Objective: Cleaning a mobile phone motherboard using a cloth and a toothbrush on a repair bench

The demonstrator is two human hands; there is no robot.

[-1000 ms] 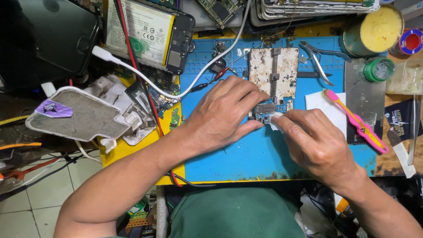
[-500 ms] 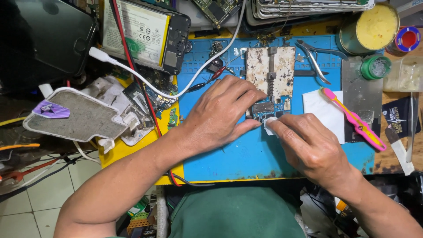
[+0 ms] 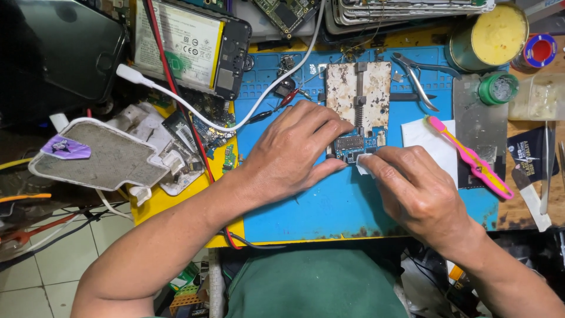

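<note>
1. Both hands worked at the centre of the blue mat (image 3: 306,218); the left hand (image 3: 294,154) lay palm down with its fingers extended and pressed flat, fingertips bearing on the left edge of the small circuit board (image 3: 355,145); it gripped nothing, only pinned the board.
2. Right hand (image 3: 419,189) was curled, thumb and forefinger pinched shut on a white wipe (image 3: 362,164); the wipe touched the board's lower right edge.
3. Circuit board sat at the lower end of the stained board holder (image 3: 359,94), between the two hands, on the mat.
4. Left of the mat: a dark phone screen (image 3: 56,53) at the far upper left; below it, a grey pad with a purple scrap (image 3: 97,154); beside the screen, an opened phone with its battery exposed (image 3: 188,44); a white cable (image 3: 235,121) ran from there across the mat's upper left corner.
5. Right of the holder: metal pliers (image 3: 419,76) lay near the mat's top edge; a white paper sheet (image 3: 432,144) lay just beside the right hand, with a pink and yellow brush (image 3: 471,159) lying diagonally over it.
6. Far right: a round tin of yellow paste (image 3: 491,35) stood at the top; a green-rimmed pot (image 3: 497,88) stood below it; tweezers (image 3: 546,171) lay on the wooden bench edge.
</note>
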